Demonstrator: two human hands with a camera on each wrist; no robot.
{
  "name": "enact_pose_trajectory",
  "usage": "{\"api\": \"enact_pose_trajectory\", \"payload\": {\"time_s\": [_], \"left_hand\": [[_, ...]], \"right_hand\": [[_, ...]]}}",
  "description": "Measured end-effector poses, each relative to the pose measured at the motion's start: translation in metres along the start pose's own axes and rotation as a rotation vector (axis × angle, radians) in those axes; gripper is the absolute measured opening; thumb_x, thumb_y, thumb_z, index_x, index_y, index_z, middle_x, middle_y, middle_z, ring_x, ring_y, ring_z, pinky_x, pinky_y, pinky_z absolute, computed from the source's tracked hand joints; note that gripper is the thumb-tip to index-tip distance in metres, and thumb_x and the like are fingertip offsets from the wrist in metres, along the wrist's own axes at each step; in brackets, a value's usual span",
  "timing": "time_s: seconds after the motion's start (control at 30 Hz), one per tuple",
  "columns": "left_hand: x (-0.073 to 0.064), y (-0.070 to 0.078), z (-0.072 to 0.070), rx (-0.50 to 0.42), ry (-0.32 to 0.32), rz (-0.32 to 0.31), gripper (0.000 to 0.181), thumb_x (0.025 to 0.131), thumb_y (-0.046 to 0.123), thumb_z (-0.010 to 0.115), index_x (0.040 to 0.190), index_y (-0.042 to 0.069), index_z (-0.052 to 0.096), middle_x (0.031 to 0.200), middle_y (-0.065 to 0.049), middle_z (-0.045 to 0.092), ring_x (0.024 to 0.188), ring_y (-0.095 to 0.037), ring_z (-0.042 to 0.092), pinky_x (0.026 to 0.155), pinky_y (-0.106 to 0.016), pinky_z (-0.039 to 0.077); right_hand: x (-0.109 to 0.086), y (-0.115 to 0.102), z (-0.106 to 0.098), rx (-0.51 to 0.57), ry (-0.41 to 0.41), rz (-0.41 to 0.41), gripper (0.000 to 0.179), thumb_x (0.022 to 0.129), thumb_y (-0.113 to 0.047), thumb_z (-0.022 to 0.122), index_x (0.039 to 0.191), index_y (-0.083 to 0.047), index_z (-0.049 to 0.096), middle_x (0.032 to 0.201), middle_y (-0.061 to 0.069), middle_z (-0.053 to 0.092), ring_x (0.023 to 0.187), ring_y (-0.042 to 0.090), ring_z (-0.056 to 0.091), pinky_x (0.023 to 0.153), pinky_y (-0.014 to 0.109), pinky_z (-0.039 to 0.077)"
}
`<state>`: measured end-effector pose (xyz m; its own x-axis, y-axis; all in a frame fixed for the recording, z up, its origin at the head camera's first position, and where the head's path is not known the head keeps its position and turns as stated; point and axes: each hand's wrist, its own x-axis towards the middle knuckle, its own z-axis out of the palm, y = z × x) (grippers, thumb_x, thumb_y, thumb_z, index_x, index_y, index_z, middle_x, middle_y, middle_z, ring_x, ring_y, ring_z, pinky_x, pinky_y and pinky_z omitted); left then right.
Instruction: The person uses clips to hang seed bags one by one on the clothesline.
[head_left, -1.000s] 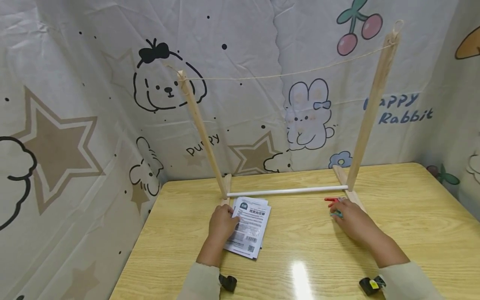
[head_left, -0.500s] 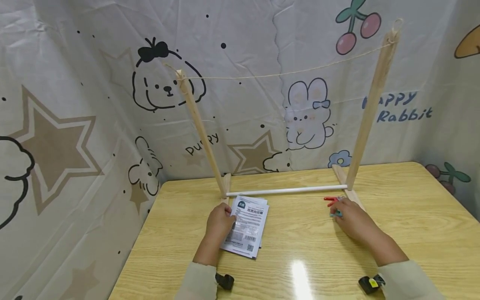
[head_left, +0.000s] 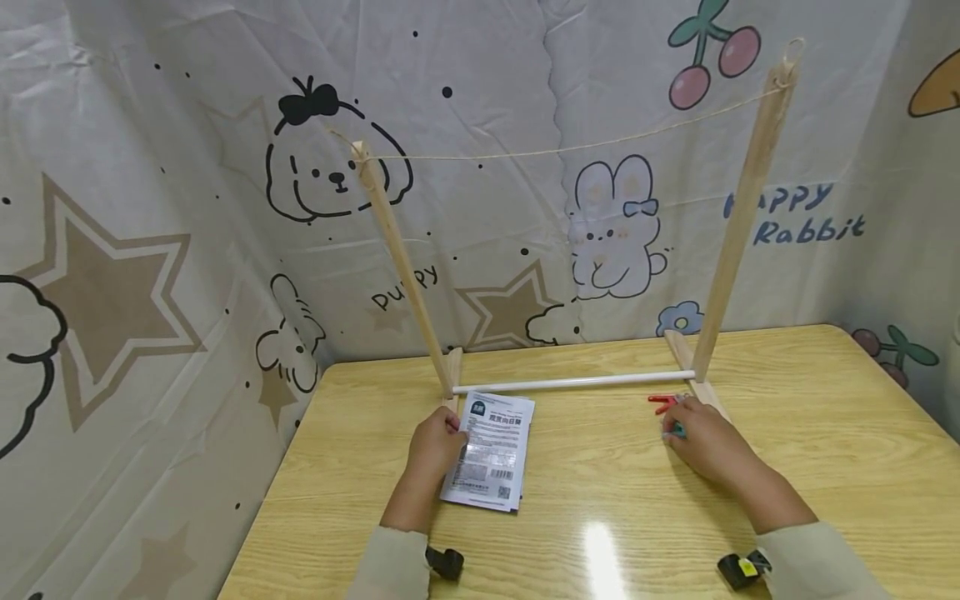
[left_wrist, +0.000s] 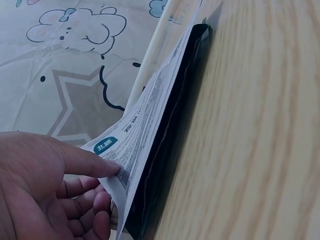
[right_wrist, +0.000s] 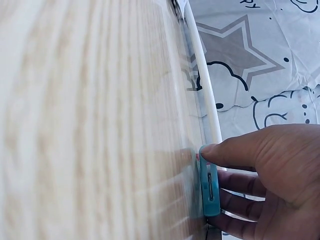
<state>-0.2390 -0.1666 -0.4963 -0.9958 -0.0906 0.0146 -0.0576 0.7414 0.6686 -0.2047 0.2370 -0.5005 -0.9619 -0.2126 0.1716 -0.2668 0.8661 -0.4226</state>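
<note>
My left hand (head_left: 433,447) pinches the left edge of a white printed packet (head_left: 495,450), thumb on top. In the left wrist view the packet's near edge bends up, over a dark-sided packet (left_wrist: 165,140) beneath. Toward the right, my right hand (head_left: 708,437) holds a light-blue clothespin (right_wrist: 210,185) between thumb and fingers, close to the tabletop. A red clothespin (head_left: 663,400) lies just beyond those fingertips; the hand partly covers whatever else is there.
Two wooden posts (head_left: 405,267) stand on wooden feet, joined low down by a white rod (head_left: 577,382). A thin string (head_left: 555,152) hangs between their tops. Patterned cloth (head_left: 495,75) surrounds the wooden table (head_left: 600,467) at the back and sides.
My left hand has shifted slightly left. The top packet has turned a little and lines up more closely with the one below. The right hand has barely moved.
</note>
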Motion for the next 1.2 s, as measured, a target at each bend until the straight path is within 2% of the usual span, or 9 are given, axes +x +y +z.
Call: {"api": "enact_pose_trajectory", "payload": {"time_s": [0.07, 0.17, 0.4, 0.47, 0.6, 0.7, 0.93, 1.2], "left_hand": [[0.000, 0.000, -0.001, -0.005, -0.005, -0.004, 0.016, 0.084, 0.010, 0.074, 0.090, 0.007, 0.060, 0.076, -0.003, 0.055, 0.069, -0.018, 0.050, 0.063, -0.030, 0.039], [0.000, 0.000, -0.002, -0.019, -0.012, -0.014, 0.015, 0.084, 0.009, 0.074, 0.089, 0.007, 0.060, 0.077, -0.003, 0.055, 0.070, -0.018, 0.050, 0.064, -0.029, 0.039], [0.003, -0.001, -0.009, -0.055, -0.027, -0.012, 0.013, 0.084, 0.008, 0.074, 0.089, 0.005, 0.063, 0.078, -0.004, 0.058, 0.072, -0.018, 0.053, 0.064, -0.028, 0.041], [0.004, -0.002, -0.011, -0.073, -0.037, -0.018, 0.012, 0.085, 0.008, 0.074, 0.090, 0.004, 0.063, 0.080, -0.005, 0.058, 0.073, -0.018, 0.054, 0.065, -0.027, 0.042], [0.005, -0.004, -0.016, -0.104, -0.049, -0.036, 0.012, 0.086, 0.007, 0.073, 0.094, 0.003, 0.064, 0.083, -0.006, 0.060, 0.075, -0.018, 0.055, 0.066, -0.027, 0.044], [0.005, -0.005, -0.018, -0.126, -0.056, -0.051, 0.012, 0.087, 0.006, 0.072, 0.096, 0.003, 0.065, 0.085, -0.007, 0.060, 0.077, -0.018, 0.055, 0.066, -0.026, 0.045], [0.007, -0.005, -0.021, -0.180, -0.077, -0.059, 0.014, 0.088, 0.005, 0.071, 0.101, 0.001, 0.068, 0.087, -0.008, 0.062, 0.077, -0.018, 0.056, 0.065, -0.026, 0.046], [0.007, -0.004, -0.026, -0.217, -0.070, -0.065, 0.012, 0.087, 0.004, 0.072, 0.098, 0.001, 0.068, 0.085, -0.006, 0.061, 0.076, -0.017, 0.056, 0.062, -0.025, 0.046]], "right_hand": [[0.000, 0.000, -0.001, 0.005, -0.003, 0.004, 0.016, 0.085, -0.005, 0.076, 0.084, -0.013, 0.063, 0.119, 0.026, 0.063, 0.120, 0.053, 0.054, 0.099, 0.064, 0.045], [0.000, 0.000, -0.002, 0.012, -0.007, 0.003, 0.016, 0.085, -0.005, 0.076, 0.084, -0.013, 0.062, 0.124, 0.029, 0.062, 0.126, 0.057, 0.049, 0.101, 0.066, 0.043], [0.001, -0.003, -0.005, 0.050, -0.002, 0.011, 0.009, 0.090, -0.008, 0.073, 0.090, -0.010, 0.064, 0.110, 0.017, 0.065, 0.117, 0.047, 0.059, 0.096, 0.061, 0.048], [0.002, -0.003, -0.006, 0.058, -0.003, 0.017, 0.007, 0.091, -0.009, 0.071, 0.092, -0.010, 0.065, 0.112, 0.017, 0.066, 0.120, 0.047, 0.058, 0.097, 0.061, 0.048], [0.004, -0.004, -0.007, 0.063, -0.008, 0.023, 0.004, 0.093, -0.009, 0.069, 0.096, -0.009, 0.065, 0.109, 0.014, 0.067, 0.104, 0.035, 0.063, 0.088, 0.053, 0.051], [0.005, -0.005, -0.008, 0.063, -0.002, 0.025, 0.006, 0.094, -0.010, 0.069, 0.099, -0.007, 0.066, 0.106, 0.012, 0.067, 0.094, 0.027, 0.061, 0.083, 0.048, 0.051], [0.005, -0.007, -0.010, 0.066, 0.021, 0.028, 0.008, 0.094, -0.011, 0.069, 0.099, -0.007, 0.066, 0.103, 0.011, 0.066, 0.089, 0.025, 0.060, 0.079, 0.045, 0.050], [0.004, -0.009, -0.012, 0.084, 0.017, 0.044, 0.006, 0.096, -0.014, 0.067, 0.097, -0.009, 0.064, 0.095, 0.006, 0.061, 0.081, 0.018, 0.054, 0.073, 0.037, 0.046]]}}
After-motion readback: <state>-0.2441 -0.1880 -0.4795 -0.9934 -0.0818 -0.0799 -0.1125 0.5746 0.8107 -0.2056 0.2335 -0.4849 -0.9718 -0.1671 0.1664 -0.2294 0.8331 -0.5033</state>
